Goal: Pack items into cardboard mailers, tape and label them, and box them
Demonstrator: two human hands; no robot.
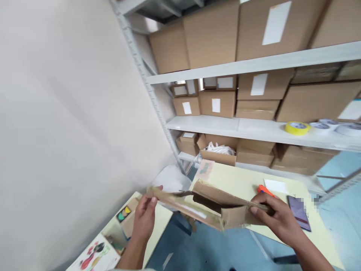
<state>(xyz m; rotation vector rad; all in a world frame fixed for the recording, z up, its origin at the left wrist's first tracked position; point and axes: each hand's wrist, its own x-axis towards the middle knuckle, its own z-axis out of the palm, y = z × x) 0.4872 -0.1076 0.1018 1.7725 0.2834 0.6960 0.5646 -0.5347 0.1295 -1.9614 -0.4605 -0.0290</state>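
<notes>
A partly flattened cardboard box (232, 217) with torn, ragged edges is held up in the air before me. My left hand (146, 212) pinches its left end between thumb and fingers. On the other side, my right hand (278, 214) is closed around the right end, thumb on the near side. A narrow gap shows between the box's walls, and a whitish strip runs along the near wall. Behind my right hand an orange tool (264, 190), its kind unclear, lies on the pale yellow table (239, 175), with a dark tablet-like thing (299, 213) to the right.
Metal shelving (254, 127) with cardboard boxes stands ahead, with a yellow tape roll (297, 128) and white rolls on one shelf. An open carton (218, 156) holds white items. At lower left, a second table (158, 222) carries boxes beside the white wall (70, 113).
</notes>
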